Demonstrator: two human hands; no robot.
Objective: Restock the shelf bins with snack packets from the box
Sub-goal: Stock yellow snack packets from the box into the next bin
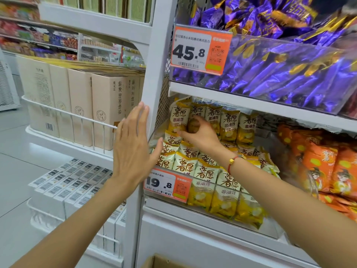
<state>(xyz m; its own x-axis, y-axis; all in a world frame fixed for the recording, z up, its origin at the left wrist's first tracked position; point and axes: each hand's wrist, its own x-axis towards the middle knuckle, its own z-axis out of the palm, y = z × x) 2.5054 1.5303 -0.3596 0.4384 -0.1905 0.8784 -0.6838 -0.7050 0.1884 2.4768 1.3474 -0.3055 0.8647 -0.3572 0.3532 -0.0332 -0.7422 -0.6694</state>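
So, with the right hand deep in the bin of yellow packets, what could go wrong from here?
1. The yellow packets are heaped above the clear bin front; pushing more in could spill some.
2. The right hand has its grip on a standing packet; the upright row may topple.
3. The left hand only lies open against the white post, giving little support.

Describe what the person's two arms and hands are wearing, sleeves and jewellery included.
Both forearms are bare, with no sleeves in view and no gloves. The right hand has a thin red cord bracelet with small gold beads at the wrist. The left hand and its wrist show no bracelet or watch, and no rings are visible on the fingers.
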